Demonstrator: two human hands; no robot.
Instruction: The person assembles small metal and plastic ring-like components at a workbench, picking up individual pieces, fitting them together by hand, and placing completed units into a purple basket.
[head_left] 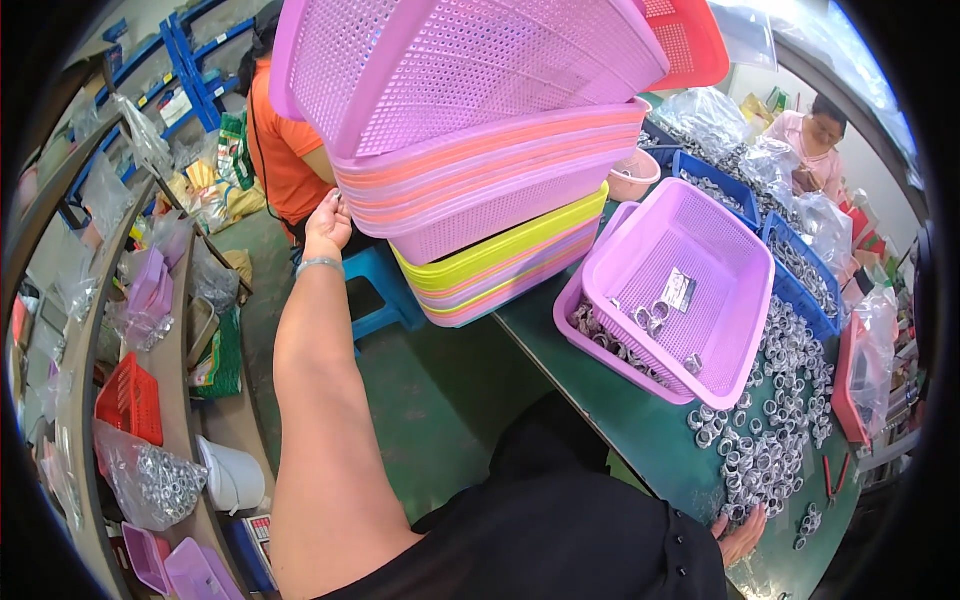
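We see our left hand [327, 226] raised with its fingers [333, 203] curled against the left edge of the stack of baskets [490, 190] — perforated plastic trays in lilac, pink and yellow, the top one tilted up. Whether the fingers clamp the rim or only press on it we cannot tell. Below the fingers the green floor [430, 390] lies open beside a blue stool [385, 290]. Right of the stack, a lilac basket [690, 290] sits nested in another on the green counter [640, 430], a few metal rings inside. Further right a heap of shiny metal rings [775, 420] spreads toward the counter's near edge. Our right hand [742, 538] rests flat there — fingers spread, touching the nearest rings.
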